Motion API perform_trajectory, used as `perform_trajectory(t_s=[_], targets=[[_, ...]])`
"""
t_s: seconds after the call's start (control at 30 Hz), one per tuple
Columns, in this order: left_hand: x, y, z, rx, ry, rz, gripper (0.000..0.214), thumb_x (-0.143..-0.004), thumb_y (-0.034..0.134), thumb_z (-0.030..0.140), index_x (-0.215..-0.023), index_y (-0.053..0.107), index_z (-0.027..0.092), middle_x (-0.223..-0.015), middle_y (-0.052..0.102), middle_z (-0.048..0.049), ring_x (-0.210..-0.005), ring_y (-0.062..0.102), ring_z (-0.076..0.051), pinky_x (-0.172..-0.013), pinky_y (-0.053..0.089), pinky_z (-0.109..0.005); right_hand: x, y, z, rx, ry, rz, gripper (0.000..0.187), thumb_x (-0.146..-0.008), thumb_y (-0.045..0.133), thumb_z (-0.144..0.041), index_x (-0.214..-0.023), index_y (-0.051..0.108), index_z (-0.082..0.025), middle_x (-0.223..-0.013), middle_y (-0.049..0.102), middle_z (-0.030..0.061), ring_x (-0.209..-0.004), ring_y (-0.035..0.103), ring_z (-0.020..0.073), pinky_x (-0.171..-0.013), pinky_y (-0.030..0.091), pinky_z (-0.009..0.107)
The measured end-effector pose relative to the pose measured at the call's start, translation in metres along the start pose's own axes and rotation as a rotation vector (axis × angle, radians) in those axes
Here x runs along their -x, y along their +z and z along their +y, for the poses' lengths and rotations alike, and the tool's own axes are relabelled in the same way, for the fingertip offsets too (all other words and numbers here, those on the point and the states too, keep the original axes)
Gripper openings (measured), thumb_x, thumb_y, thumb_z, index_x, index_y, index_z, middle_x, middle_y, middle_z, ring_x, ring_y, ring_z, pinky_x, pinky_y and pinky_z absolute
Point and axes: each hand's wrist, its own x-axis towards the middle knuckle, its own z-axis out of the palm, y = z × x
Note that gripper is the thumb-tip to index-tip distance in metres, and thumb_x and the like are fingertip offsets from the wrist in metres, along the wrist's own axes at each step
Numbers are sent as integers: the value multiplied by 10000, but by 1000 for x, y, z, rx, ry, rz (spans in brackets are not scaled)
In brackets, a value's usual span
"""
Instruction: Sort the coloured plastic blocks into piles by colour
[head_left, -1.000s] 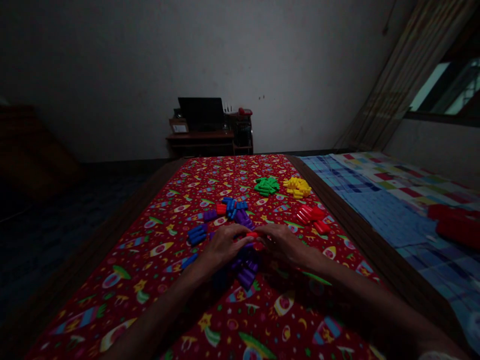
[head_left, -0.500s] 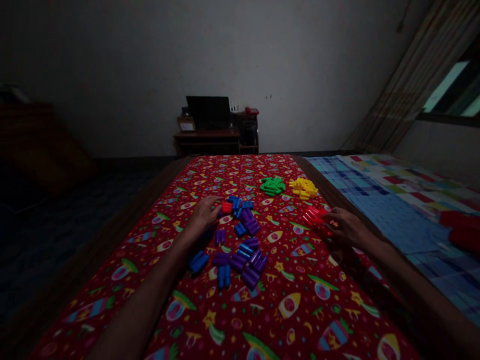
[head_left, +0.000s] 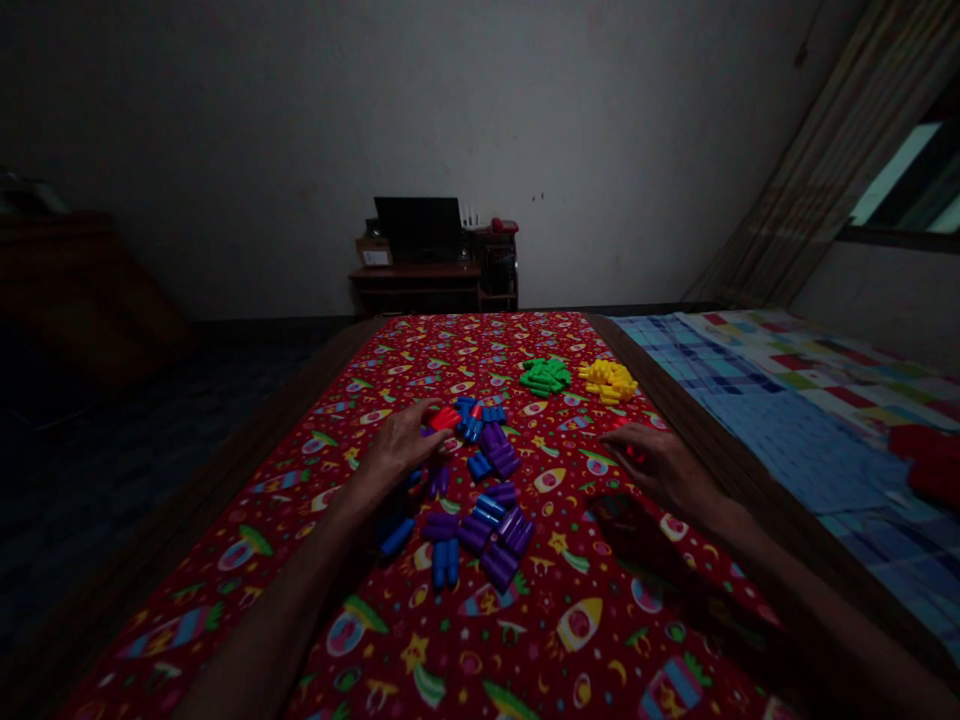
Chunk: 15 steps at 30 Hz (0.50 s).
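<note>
My left hand (head_left: 401, 445) is closed on a red plastic toy piece (head_left: 445, 419), pinched at the fingertips. Blue pieces (head_left: 472, 430) and purple pieces (head_left: 498, 449) lie just beyond it, with a small red piece (head_left: 477, 411) among the blue. Nearer me is a loose group of more purple pieces (head_left: 501, 565) and blue pieces (head_left: 446, 563), each shaped like joined tubes. My right hand (head_left: 664, 465) hovers with its fingers bent and apart. Red pieces (head_left: 635, 455) show through the finger gap, mostly hidden behind that hand.
A green pile (head_left: 546, 376) and a yellow pile (head_left: 609, 381) sit farther back on the red patterned cloth (head_left: 585, 660). Plaid bedding (head_left: 750, 400) lies along the right side. A desk with a dark monitor (head_left: 418, 229) stands by the wall.
My right hand has lifted off the red pile and shifted left, now covering it. My left hand has drawn the red piece slightly back from the blue ones.
</note>
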Motion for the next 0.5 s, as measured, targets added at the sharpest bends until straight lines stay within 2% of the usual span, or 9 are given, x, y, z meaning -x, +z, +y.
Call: perform_trajectory(t_s=[0.07, 0.17, 0.2, 0.27, 0.37, 0.5], targets=[[11, 4, 24, 233, -28, -120, 539, -710, 672, 409, -1194, 562, 198, -1016, 725, -77, -931, 679, -253, -807, 528, -365, -10, 20, -22, -76, -91, -8, 248, -923, 486, -222, -1111, 647, -204, -995, 695, 99, -859, 655, 186, -728, 536, 304], [31, 21, 58, 599, -7, -428, 604, -734, 664, 411, -1265, 480, 192, -925, 738, -54, -843, 699, -223, -728, 549, -340, -19, 50, -46, -103, -222, -18, 348, -922, 508, -236, -1266, 554, -220, -1175, 641, 127, -1030, 615, 212, -824, 530, 353], [37, 27, 67, 654, 15, -503, 592, -746, 660, 391, -1274, 472, 202, -927, 738, -46, -853, 698, -216, -733, 547, -331, -20, 57, -51, -109, -259, -41, 341, -925, 508, -238, -1263, 553, -223, -1175, 640, 126, -1030, 611, 210, -821, 528, 352], [47, 35, 76, 681, 55, -573, 546, -780, 634, 378, -1276, 479, 211, -913, 737, -34, -848, 696, -203, -723, 543, -308, -20, 63, -56, -123, -293, -89, 266, -938, 491, -239, -1176, 604, -209, -1059, 678, 110, -927, 632, 192, -763, 527, 321], [49, 35, 76, 585, 115, -541, 427, -861, 528, 423, -1225, 539, 201, -910, 735, -39, -838, 692, -195, -713, 537, -287, -16, 52, -49, -143, -180, -81, 229, -953, 468, -264, -1046, 662, -183, -901, 702, 86, -777, 641, 165, -689, 513, 277], [36, 21, 61, 336, 179, -336, 384, -906, 427, 459, -1080, 645, 195, -944, 734, -51, -879, 684, -214, -759, 528, -301, -7, 17, -7, -84, 73, 41, 273, -932, 493, -354, -966, 704, -184, -948, 711, 98, -852, 658, 197, -759, 517, 312]])
